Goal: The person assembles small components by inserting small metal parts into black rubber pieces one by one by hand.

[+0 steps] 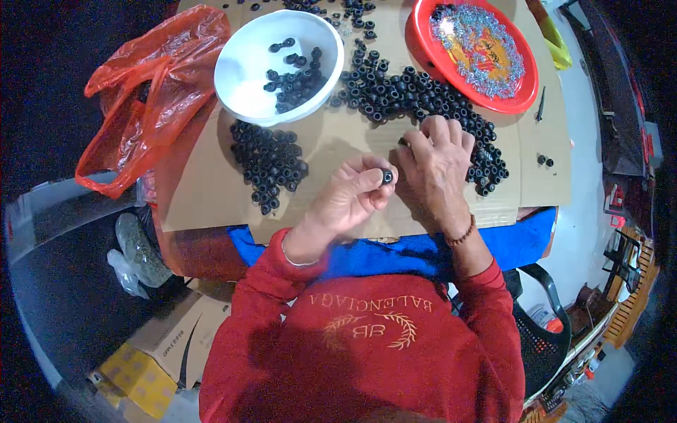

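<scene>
Black part (386, 176): at the thumb and forefinger tips of my left hand (347, 194), on that hand's right side.
Part axis: squat, no clear long axis; the ringed end faces up toward me.
Governing relation: the part lies left of my right hand (438, 151), slightly nearer my body than its fingertips; a small gap separates them. My left hand is the nearer, being in contact.
Left grip: thumb and forefinger pinched on the part; remaining fingers loosely curled.
Right grip: fingers bent downward and drawn together; I cannot tell whether they hold anything.
Right pile (402, 92): similar black pieces, just beyond and around the right side of my right hand.
Left pile (268, 162): similar pieces, left of and beyond my left hand.
White basin (236, 92): beyond the left pile; contains more black pieces.
Red tray (504, 106): beyond my right hand, to its right; contains small clear pieces.
Cardboard (342, 144): beneath both hands.
Blue cloth (395, 259): between my wrists and my body.
</scene>
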Tool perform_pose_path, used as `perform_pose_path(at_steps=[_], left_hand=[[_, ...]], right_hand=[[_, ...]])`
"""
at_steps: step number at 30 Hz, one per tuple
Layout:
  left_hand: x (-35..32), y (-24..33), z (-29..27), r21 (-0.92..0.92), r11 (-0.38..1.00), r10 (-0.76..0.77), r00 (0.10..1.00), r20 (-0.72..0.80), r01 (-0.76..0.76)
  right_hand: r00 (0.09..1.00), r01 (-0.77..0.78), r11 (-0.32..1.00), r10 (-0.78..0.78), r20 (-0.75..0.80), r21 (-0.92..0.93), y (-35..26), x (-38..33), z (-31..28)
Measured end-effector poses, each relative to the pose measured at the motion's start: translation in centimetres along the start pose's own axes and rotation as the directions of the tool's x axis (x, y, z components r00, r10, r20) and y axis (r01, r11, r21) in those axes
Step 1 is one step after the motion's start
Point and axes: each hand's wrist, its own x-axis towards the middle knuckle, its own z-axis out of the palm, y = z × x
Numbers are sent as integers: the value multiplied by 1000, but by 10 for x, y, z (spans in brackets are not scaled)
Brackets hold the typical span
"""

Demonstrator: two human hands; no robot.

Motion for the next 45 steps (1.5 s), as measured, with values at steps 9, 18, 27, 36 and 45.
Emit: perform_pose_path(at_steps=[9,18,27,36,45], left_hand=[[1,1,1,48,998,37,999,-31,-36],[1,1,2,118,992,40,998,-38,-35],[1,-4,4,172,984,51,996,-80,-37],[0,-5,9,141,990,17,995,-96,-3],[0,-7,8,148,989,22,999,-34,-16]], right_hand=[[993,68,997,-63,-99,42,-1,-2,-2],[900,-423,219,216,378,879,-3,-35,-29],[859,-407,-30,326,394,913,-6,-47,-27],[920,-306,217,316,230,927,-6,-56,-21],[983,-111,501,183,20,858,-5,-49,-28]])
